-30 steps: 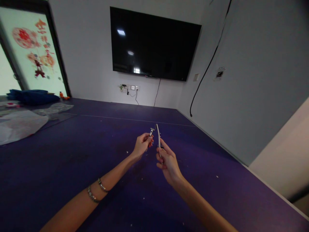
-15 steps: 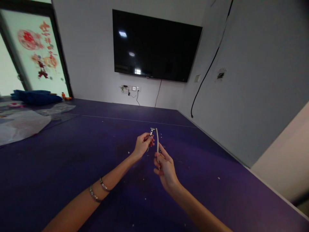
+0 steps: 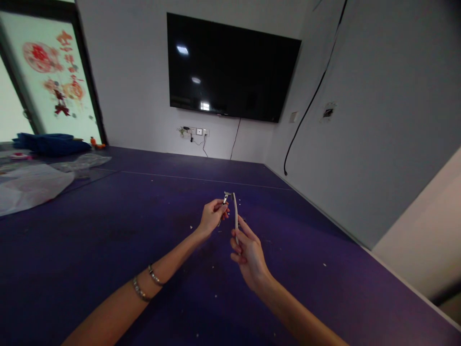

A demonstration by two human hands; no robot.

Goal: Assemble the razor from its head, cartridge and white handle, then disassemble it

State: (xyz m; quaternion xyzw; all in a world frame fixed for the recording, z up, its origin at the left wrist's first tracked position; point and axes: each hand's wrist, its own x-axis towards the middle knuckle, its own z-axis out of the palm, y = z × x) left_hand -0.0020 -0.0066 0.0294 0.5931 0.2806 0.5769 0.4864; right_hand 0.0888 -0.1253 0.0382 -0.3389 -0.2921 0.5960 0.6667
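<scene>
My left hand (image 3: 213,217) is closed around the dark handle of a small razor-like tool (image 3: 225,197) with a silver T-shaped head; its exact kind is too small to tell. The head points up and sits just left of the tip of a slim, pale, slightly curved stick (image 3: 235,209). My right hand (image 3: 248,250) pinches that stick near its lower end and holds it nearly upright. Both hands are above the purple surface (image 3: 151,221), where small white bits (image 3: 191,227) lie scattered. A small dark thing behind my right fingers is mostly hidden.
Clear plastic sheeting (image 3: 32,187) and a dark blue cloth bundle (image 3: 52,144) lie at the far left. A large television (image 3: 232,69) hangs on the far wall above sockets with cords. Along the right wall hangs a black cable (image 3: 306,115).
Both hands keep their grips and nearly the same positions. The view has shifted slightly, and the T-shaped head and the stick's tip remain close together.
</scene>
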